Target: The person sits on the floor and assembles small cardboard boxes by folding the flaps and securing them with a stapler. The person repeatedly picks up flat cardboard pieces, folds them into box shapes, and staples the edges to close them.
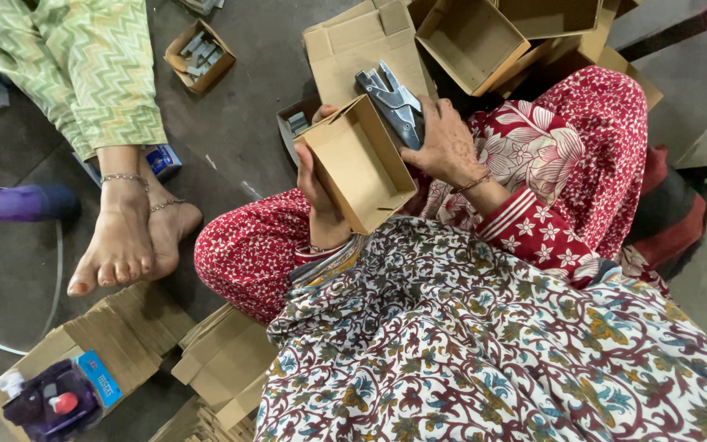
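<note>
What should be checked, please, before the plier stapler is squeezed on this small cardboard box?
1. Left hand grips the cardboard box by its side: ok.
2. Right hand holds the metal stapler: ok.
3. Stapler nose sits at the box's upper corner: ok.
4. Left fingers away from the stapler nose: ok.
5. Staples loaded: cannot tell.
6. Box flaps squarely overlapped: cannot tell.
</note>
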The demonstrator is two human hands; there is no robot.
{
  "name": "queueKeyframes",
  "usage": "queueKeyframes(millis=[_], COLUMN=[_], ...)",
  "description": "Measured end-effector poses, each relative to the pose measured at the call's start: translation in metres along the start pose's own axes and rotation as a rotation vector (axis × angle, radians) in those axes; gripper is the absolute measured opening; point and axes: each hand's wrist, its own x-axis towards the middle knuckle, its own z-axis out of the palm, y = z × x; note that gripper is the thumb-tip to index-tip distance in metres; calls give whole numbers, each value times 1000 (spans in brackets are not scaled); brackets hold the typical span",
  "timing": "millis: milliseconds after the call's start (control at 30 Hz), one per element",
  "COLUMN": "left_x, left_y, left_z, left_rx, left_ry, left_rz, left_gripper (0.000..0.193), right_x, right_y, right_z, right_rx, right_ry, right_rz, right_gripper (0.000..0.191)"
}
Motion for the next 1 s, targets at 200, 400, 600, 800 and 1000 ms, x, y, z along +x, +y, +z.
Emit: queueKeyframes(millis=[200, 400, 600, 800, 1000], left_x=[3, -10, -11, 4, 5], left_y=[21, 37, 26, 13, 15], left_z=[33, 77, 72, 27, 10], left_rx=[323, 552, 710, 981, 1037], left_ry=[-33, 41, -29, -355, -403], left_rz=[-92, -243, -295, -182, -191], left_gripper=[77, 78, 74, 76, 74], right_x=[-53, -124, -137, -135, -131], right_y=[23, 26, 33, 38, 27], right_z=[-28, -44, -28, -29, -32], right_rx=[1570, 2027, 1911, 1856, 1709], right_ry=[-480, -848, -861, -831, -745], right_rz=[118, -99, -106, -57, -63], right_gripper=[73, 70, 70, 66, 61])
